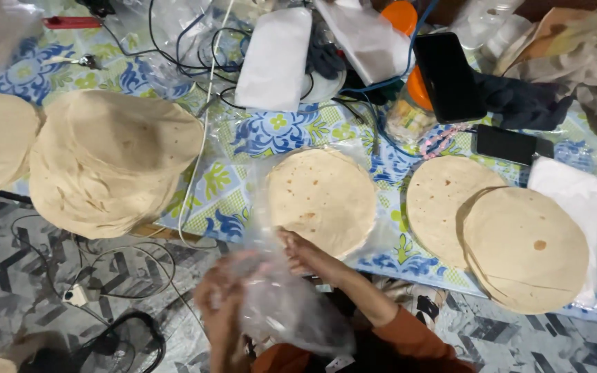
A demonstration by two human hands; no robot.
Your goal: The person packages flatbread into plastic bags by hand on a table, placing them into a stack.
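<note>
Clear plastic — a thin see-through bag [291,304] — is bunched between both hands low in the middle of the view. The left hand [219,293] grips the bag's near left side with fingers curled into the film; the picture is blurred there, so the exact pinch cannot be made out. The right hand [305,255] is closed on the bag's upper edge, and its fingertips touch the near rim of the flatbread [323,197] lying just ahead.

That flatbread rests flat on the blue and green flowered cloth [243,179], partly covered by the same clear film, and sits directly beyond the hands — slightly to the right of them. It is round, so it has no long axis; the bag's bulk runs from the hands back toward the body. The right hand is the nearer one, already at the bread's edge, while the left is a little apart and lower.

A tall stack of flatbreads [115,162] lies well off to the left, and a smaller overlapping pile [513,238] sits to the right. A dark phone [449,76] lies at the far side.
</note>
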